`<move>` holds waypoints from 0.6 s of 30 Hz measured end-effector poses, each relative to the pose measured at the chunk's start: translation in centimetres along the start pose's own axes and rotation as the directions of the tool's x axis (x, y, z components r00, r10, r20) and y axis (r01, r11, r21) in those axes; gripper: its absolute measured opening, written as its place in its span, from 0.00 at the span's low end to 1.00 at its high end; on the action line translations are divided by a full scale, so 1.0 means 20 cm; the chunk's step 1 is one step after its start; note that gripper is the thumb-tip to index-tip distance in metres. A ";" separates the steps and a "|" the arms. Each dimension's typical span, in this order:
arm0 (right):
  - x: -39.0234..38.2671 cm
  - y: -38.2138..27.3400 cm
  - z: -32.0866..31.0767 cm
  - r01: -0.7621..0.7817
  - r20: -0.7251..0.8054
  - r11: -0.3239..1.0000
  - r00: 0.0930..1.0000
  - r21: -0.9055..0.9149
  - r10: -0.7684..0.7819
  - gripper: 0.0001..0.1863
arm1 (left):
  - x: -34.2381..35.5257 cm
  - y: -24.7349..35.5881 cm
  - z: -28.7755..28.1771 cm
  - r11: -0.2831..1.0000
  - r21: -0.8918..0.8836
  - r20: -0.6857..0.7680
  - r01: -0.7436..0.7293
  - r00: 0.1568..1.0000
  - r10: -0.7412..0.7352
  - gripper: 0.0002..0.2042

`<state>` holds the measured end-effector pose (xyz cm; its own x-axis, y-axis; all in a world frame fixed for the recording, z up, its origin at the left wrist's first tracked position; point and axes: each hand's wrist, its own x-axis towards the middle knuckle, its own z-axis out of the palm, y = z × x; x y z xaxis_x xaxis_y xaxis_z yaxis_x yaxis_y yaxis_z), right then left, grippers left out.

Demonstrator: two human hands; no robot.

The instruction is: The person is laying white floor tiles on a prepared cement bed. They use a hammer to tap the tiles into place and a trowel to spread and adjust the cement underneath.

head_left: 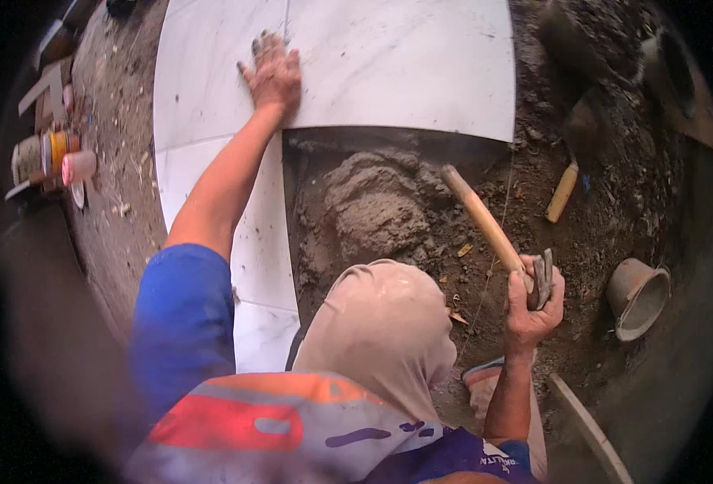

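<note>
My left hand (274, 81) lies flat with fingers spread on a large white, grey-veined floor tile (405, 73), close to a joint line. In my right hand (536, 319) is a hammer (487, 219), gripped at its metal head. Its wooden handle points up and to the left, over the soil and apart from the tile. A mound of wet grey mortar (376, 202) sits just below the tile's near edge, beside a strip of other white tiles (261, 242).
To the right, a trowel with a wooden handle (563, 194) lies on dark soil, and a grey bucket (640, 300) rests tilted. A thin string (485, 286) runs past the mortar. A wooden strip (588, 426) lies lower right. Containers (78, 167) stand far left.
</note>
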<state>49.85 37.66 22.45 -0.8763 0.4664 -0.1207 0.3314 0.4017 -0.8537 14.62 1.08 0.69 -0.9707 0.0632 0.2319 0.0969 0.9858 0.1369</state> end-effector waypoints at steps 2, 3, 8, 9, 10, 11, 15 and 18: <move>0.11 -0.17 0.08 0.099 0.076 0.992 0.993 -0.072 -0.093 0.11 | 0.00 -0.04 0.03 0.999 0.047 -0.028 0.025 0.999 -0.024 0.32; 0.17 -0.21 0.11 0.175 0.105 0.983 0.980 -0.062 -0.168 0.11 | 0.02 -0.04 0.06 0.993 0.111 -0.040 0.035 0.999 -0.031 0.32; 0.43 -0.52 0.12 0.442 0.301 0.884 0.872 -0.149 -0.386 0.11 | -0.05 -0.08 0.11 0.989 0.071 -0.028 0.132 0.991 -0.130 0.34; 0.49 -0.61 0.13 0.471 0.288 0.858 0.866 -0.203 -0.408 0.11 | -0.03 -0.06 0.10 0.988 0.102 -0.021 0.120 0.993 -0.119 0.34; 0.54 -0.67 0.14 0.423 0.268 0.888 0.890 -0.183 -0.369 0.11 | -0.03 -0.02 0.06 0.985 0.132 -0.004 0.114 0.993 -0.114 0.34; 0.58 -0.73 0.16 0.372 0.251 0.919 0.909 -0.134 -0.331 0.11 | -0.03 -0.06 -0.01 0.975 0.195 0.004 0.102 0.994 -0.105 0.33; 0.91 -0.81 0.38 0.641 0.311 0.699 0.766 -0.316 -0.562 0.16 | -0.01 0.09 -0.18 0.978 0.140 0.208 0.155 0.961 -0.182 0.31; 1.06 -0.86 0.64 0.680 0.434 0.697 0.712 -0.230 -0.552 0.14 | -0.01 0.08 -0.13 0.978 0.149 0.144 0.145 0.976 -0.166 0.31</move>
<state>20.98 30.54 28.14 -0.9587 -0.2312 0.1654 -0.2843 0.7781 -0.5602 15.59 2.26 3.36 -0.9947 -0.0799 0.0651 -0.0784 0.9966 0.0245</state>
